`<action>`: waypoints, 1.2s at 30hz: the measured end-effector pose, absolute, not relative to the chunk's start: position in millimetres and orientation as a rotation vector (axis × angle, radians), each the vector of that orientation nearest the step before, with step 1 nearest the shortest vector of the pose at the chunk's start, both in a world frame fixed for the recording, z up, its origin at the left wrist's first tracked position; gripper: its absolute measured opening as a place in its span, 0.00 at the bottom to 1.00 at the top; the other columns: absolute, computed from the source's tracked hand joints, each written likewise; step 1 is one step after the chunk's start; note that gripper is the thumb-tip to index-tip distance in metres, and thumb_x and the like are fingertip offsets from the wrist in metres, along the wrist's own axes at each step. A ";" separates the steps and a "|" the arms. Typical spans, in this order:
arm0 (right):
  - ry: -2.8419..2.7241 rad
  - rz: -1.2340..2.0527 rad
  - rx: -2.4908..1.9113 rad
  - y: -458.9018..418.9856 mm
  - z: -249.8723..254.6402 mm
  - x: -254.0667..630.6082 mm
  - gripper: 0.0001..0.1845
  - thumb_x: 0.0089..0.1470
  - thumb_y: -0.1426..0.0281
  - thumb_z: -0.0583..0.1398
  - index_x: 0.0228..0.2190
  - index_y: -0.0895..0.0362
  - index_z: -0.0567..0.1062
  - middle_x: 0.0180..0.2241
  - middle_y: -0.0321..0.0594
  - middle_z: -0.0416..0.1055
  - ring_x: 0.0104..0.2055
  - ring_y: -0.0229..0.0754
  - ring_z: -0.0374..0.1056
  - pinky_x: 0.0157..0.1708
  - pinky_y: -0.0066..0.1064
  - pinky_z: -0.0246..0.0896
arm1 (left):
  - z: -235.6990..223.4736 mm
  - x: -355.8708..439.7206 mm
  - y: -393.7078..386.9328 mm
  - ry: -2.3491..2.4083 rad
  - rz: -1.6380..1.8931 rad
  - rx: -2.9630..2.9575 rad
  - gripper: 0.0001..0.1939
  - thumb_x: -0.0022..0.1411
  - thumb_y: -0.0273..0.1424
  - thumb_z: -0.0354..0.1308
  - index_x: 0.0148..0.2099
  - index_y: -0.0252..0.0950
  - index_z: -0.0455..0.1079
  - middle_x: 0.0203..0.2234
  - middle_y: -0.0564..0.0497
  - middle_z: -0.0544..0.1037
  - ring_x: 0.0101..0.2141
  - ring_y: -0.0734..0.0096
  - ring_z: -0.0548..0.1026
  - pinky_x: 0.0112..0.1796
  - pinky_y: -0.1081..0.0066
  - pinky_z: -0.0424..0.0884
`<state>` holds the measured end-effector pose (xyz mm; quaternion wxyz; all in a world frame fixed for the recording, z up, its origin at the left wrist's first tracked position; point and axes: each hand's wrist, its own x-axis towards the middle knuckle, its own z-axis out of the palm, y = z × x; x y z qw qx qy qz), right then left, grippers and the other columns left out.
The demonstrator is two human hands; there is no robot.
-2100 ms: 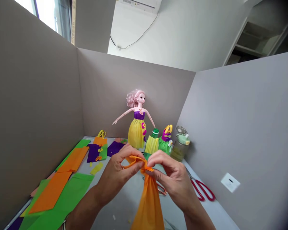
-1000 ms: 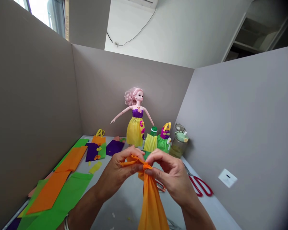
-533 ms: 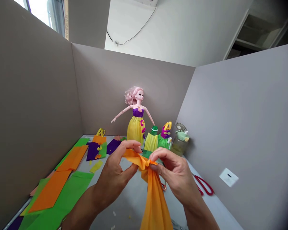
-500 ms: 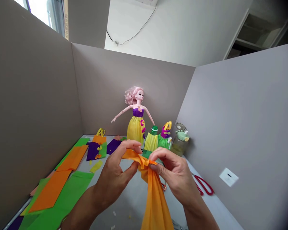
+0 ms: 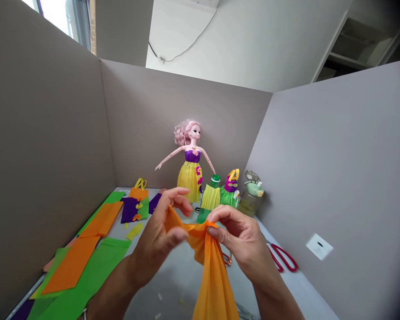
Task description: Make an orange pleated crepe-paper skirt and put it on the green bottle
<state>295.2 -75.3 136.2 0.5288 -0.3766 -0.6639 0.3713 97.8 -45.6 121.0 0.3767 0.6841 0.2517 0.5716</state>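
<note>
A length of orange fabric point(image 5: 216, 284) hangs in soft folds in front of me, bunched along its top edge. My right hand point(image 5: 237, 231) pinches that gathered edge between thumb and forefinger. The top edge runs left into my left hand point(image 5: 160, 226), where it lies against the palm. The left thumb and forefinger are apart, while its lower fingers are hidden behind the cloth and hand. Just beyond the hands stands a green bottle point(image 5: 204, 216) wrapped in yellow pleated fabric point(image 5: 210, 198).
Behind stands a pink-haired doll point(image 5: 190, 178) in a purple and yellow dress. Orange point(image 5: 71, 262) and green sheets point(image 5: 100, 271) lie left, near a small decorated bag point(image 5: 138, 209). Rightward are a small green and purple dress point(image 5: 229, 193), a lidded jar point(image 5: 251, 200) and red-handled scissors point(image 5: 285, 258). Grey panels enclose the table.
My left thumb and fingers have spread apart and moved slightly left, and the orange edge between the hands is stretched longer. My right hand keeps its pinch in nearly the same place.
</note>
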 end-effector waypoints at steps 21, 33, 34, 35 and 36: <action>-1.627 1.038 -0.726 -75.9 135.1 295.9 0.03 0.57 0.71 0.67 0.31 0.53 0.78 0.32 0.34 0.70 0.36 0.36 0.67 0.40 0.27 0.62 | 122.0 102.3 -45.3 0.673 1.213 1.794 0.08 0.67 0.38 0.60 0.38 0.40 0.70 0.32 0.56 0.69 0.36 0.72 0.69 0.35 0.71 0.65; -1.657 0.949 -0.783 -75.9 133.9 295.2 0.02 0.57 0.72 0.67 0.32 0.53 0.79 0.34 0.34 0.72 0.38 0.37 0.68 0.41 0.28 0.62 | 126.9 104.3 -49.5 0.753 1.383 2.157 0.05 0.65 0.25 0.58 0.41 0.41 0.67 0.35 0.57 0.75 0.40 0.71 0.74 0.62 0.55 0.52; -1.661 0.940 -0.788 -76.3 134.1 295.4 0.02 0.57 0.71 0.67 0.32 0.52 0.78 0.34 0.34 0.72 0.38 0.37 0.68 0.41 0.28 0.62 | 127.0 104.2 -49.9 0.753 1.398 2.232 0.06 0.66 0.24 0.57 0.41 0.41 0.68 0.35 0.58 0.75 0.39 0.72 0.75 0.64 0.54 0.47; -1.662 0.935 -0.791 -76.7 134.4 295.5 0.02 0.57 0.71 0.67 0.32 0.52 0.78 0.34 0.34 0.72 0.38 0.37 0.68 0.41 0.28 0.62 | 127.3 104.0 -50.5 0.749 1.403 2.281 0.06 0.66 0.24 0.57 0.42 0.41 0.69 0.36 0.58 0.76 0.39 0.73 0.75 0.65 0.55 0.45; -1.664 0.935 -0.796 -77.0 134.7 295.6 0.02 0.57 0.71 0.67 0.32 0.52 0.78 0.35 0.34 0.72 0.39 0.37 0.68 0.41 0.28 0.62 | 127.9 103.8 -51.1 0.746 1.398 2.307 0.06 0.67 0.24 0.56 0.42 0.41 0.69 0.36 0.58 0.77 0.38 0.73 0.75 0.65 0.56 0.45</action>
